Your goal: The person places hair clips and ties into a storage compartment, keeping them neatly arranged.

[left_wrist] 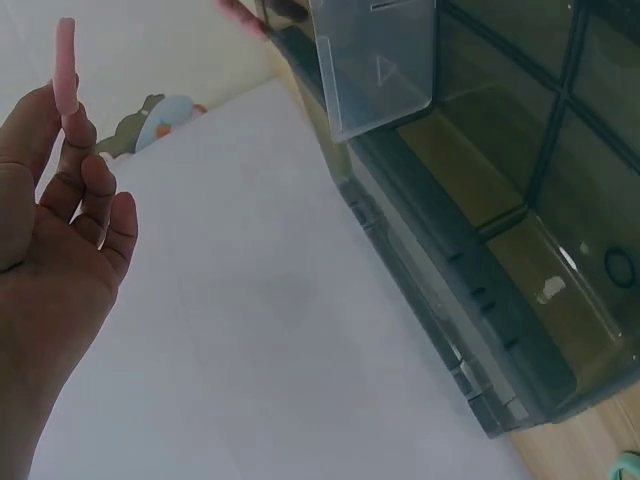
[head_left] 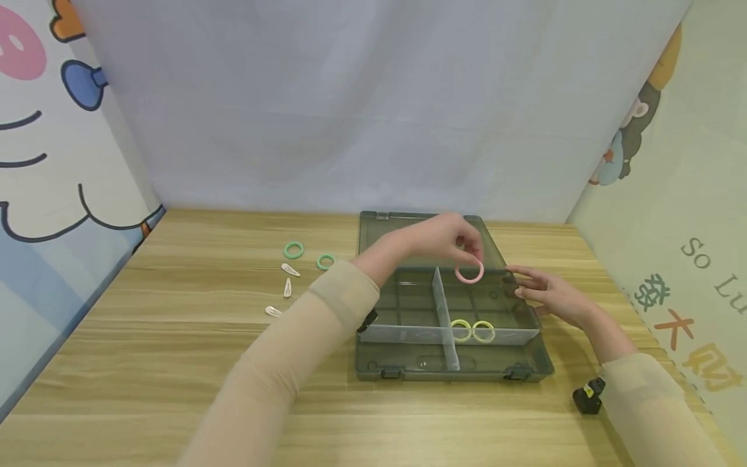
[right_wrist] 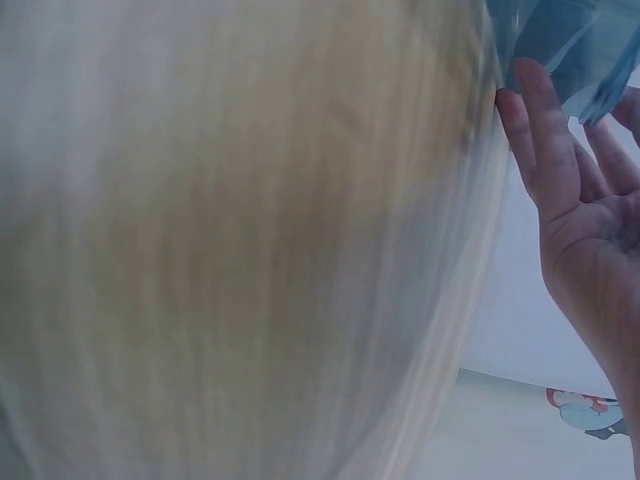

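Wooden tabletop [head_left: 175, 363] carries a grey organizer box [head_left: 443, 373], lid open, hemmed by a pale backdrop close behind it. Above the box's right rear compartment the left hand [head_left: 449, 241] pinches a pink hair ring [head_left: 469, 272] by its top, so the ring hangs clear over the dividers. Against the box's right edge the right hand [head_left: 551, 295] rests with fingers straight, holding nothing. Two yellow rings [head_left: 473, 331] lie in the box's front right section. Left of the box, green rings [head_left: 294, 250] and white clips [head_left: 290, 270] lie on bare wood.
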### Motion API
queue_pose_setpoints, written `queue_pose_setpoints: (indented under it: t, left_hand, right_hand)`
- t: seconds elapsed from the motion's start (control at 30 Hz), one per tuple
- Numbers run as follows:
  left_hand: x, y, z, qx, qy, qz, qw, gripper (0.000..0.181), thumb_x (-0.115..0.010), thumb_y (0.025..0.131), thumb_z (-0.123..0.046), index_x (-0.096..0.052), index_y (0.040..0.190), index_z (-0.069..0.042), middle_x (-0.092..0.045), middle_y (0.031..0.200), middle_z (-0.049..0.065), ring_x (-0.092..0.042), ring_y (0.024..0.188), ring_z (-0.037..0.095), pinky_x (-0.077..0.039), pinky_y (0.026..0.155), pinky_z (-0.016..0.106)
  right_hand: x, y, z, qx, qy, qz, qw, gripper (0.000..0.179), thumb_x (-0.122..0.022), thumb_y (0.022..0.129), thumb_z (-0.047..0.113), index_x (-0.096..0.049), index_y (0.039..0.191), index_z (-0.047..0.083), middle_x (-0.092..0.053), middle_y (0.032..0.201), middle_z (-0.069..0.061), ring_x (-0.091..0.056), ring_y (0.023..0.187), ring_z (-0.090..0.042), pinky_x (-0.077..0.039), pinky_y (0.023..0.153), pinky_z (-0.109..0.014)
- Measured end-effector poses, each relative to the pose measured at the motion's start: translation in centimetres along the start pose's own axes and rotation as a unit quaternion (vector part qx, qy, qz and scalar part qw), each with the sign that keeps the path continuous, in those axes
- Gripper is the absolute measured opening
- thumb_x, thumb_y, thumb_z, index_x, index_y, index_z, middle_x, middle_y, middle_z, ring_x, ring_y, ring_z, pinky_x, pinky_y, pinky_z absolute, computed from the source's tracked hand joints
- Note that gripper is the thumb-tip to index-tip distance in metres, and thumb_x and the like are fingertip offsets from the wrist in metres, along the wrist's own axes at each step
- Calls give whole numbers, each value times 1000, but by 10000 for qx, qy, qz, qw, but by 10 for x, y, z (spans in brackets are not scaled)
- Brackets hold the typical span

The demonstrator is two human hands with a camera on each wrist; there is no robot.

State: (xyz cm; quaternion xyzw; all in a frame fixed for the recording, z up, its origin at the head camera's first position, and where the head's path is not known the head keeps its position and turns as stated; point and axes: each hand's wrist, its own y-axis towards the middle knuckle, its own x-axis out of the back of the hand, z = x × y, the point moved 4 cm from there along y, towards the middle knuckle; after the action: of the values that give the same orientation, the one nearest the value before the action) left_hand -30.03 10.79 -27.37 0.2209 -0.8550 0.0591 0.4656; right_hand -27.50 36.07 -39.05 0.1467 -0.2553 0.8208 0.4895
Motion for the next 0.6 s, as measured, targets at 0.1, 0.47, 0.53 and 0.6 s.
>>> queue_pose_setpoints:
  t: [0.1, 0.47, 0.53, 0.6]
  left_hand:
    - [-8, 9, -1, 22, -8, 47, 10000, 9, -63, 92, -21, -70, 92, -16, -66, 86, -4, -54, 73, 10, -42, 65, 19]
    - [-43, 37, -6, -79, -56, 156, 9998, 11, -63, 92, -21, -69, 94, -13, -65, 84, -4, -54, 73, 7, -42, 65, 17]
    - [-50, 41, -5, -53, -103, 170, 9998, 11, -62, 92, -22, -69, 94, -13, -64, 84, -5, -54, 73, 7, -43, 66, 16]
    - [-57, 45, -4, -66, -127, 164, 9998, 11, -62, 92, -22, -69, 94, -13, -64, 84, -5, -55, 74, 7, -43, 67, 16]
  right_hand:
    - [0, 0, -1, -14, 34, 16, 10000, 63, -49, 99, 31, -18, 151, 14, -14, 152, -28, -23, 135, -48, -41, 93, -61]
    - [2, -2, 0, -101, 42, -8, 9999, 65, -49, 99, 32, -17, 151, 11, -17, 151, -29, -21, 136, -49, -42, 92, -59]
    - [2, -2, 0, -134, 59, 0, 9999, 66, -48, 99, 31, -15, 151, 9, -18, 151, -28, -23, 135, -49, -43, 92, -59]
    - [2, -2, -1, -140, 78, 26, 9999, 66, -47, 100, 31, -13, 151, 7, -18, 151, -29, -25, 134, -49, -43, 92, -58]
